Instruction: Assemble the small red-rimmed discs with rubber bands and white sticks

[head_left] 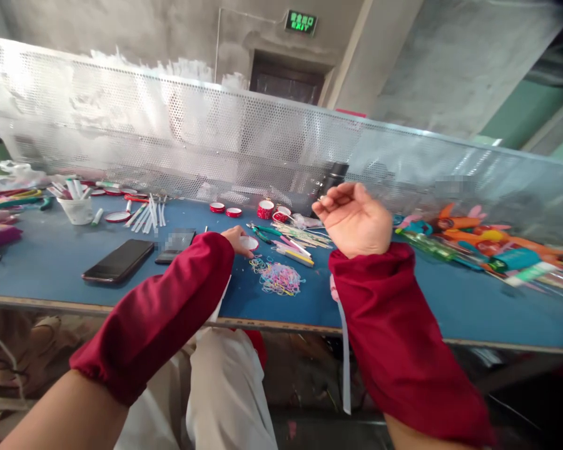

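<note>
My left hand [237, 240] is low over the blue table, its fingers closed on the edge of a small round lid [249, 243] with a white face and red rim. Just right of it lies a loose heap of thin pastel-coloured rubber bands [281, 279]. My right hand [356, 219] is raised above the table, palm showing and fingers loosely curled, with nothing visible in the palm. Behind the heap are green-handled pliers [263, 234], thin wooden sticks [304, 234] and a few pens [293, 253]. Small red tins [265, 210] stand farther back.
Two dark phones, one a black phone [119, 260], lie at left. A white cup [75, 209] of markers stands beyond them, near white strips [150, 215]. A black bottle [333, 178] stands by the perforated metal screen [192, 125]. Colourful balloon-like items [478, 234] pile up at right.
</note>
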Available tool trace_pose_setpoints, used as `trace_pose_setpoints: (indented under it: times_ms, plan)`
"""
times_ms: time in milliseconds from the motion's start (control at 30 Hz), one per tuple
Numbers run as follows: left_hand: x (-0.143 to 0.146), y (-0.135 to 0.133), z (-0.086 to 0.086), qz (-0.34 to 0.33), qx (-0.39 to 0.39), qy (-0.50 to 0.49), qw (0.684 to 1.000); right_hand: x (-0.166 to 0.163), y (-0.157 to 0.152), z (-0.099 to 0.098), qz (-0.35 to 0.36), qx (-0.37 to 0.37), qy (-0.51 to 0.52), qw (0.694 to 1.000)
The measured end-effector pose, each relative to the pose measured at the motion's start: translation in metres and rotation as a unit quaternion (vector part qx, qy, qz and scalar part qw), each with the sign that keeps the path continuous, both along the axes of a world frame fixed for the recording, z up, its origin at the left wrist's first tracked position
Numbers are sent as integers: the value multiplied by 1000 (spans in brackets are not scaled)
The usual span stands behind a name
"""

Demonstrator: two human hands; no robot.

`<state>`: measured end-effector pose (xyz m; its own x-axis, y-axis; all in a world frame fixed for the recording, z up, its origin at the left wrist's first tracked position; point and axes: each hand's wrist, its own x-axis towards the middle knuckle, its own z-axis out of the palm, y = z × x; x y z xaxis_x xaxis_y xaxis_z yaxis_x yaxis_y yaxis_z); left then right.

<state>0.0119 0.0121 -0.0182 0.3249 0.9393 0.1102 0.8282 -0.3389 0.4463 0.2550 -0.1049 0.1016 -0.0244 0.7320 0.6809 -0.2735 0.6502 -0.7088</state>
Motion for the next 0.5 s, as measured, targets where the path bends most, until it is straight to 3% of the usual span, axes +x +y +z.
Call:
trace_pose_setpoints:
  times_ms: [167,367,500]
  plan:
    - [-1,1,-5,-14,-4,-3,1000,4,-7,5,-20,-6,35,999]
    - [2,0,-8,-45,0,-7,999,13,1,-1,29,-3,45,999]
    - [2,-1,-5,-50,-2,-13,999,21,-9,5,-2,3,13,1000]
